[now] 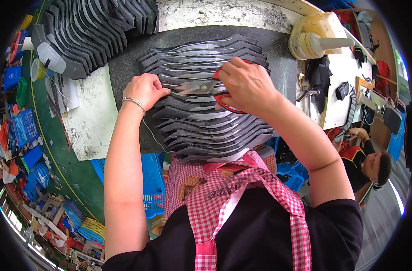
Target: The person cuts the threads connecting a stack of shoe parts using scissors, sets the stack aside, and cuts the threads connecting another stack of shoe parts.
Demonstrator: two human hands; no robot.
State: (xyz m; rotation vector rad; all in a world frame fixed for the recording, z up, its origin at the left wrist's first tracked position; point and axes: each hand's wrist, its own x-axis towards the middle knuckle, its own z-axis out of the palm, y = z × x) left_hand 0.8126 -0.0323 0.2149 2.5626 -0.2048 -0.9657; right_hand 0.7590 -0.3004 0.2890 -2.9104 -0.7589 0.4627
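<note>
Closest to the body, under the checked pink apron [242,198], the near end of a fanned stack of dark curved pieces [210,131] hangs over the edge of the black work mat [124,72]. On that stack, left hand [145,90] sits at its left edge, fingers curled shut and pinching the tip of one piece; a thin thread trails down from the wrist area. Right hand [249,86] is over the middle of the stack, fingers closed through the red handles of the scissors [206,88], blades slightly parted and pointing left toward the pinched tip. Judgement: trimming is mid-stack; can't tell which pieces are already cut, since those nearer and those farther look alike. Left of the stack, a stained white board [90,117]. Beyond the stack, a second fan of the same dark pieces [97,27], untouched by either hand. Far right of the stack, a yellowish glue pot [314,36] and another person [373,162] at a bench.
</note>
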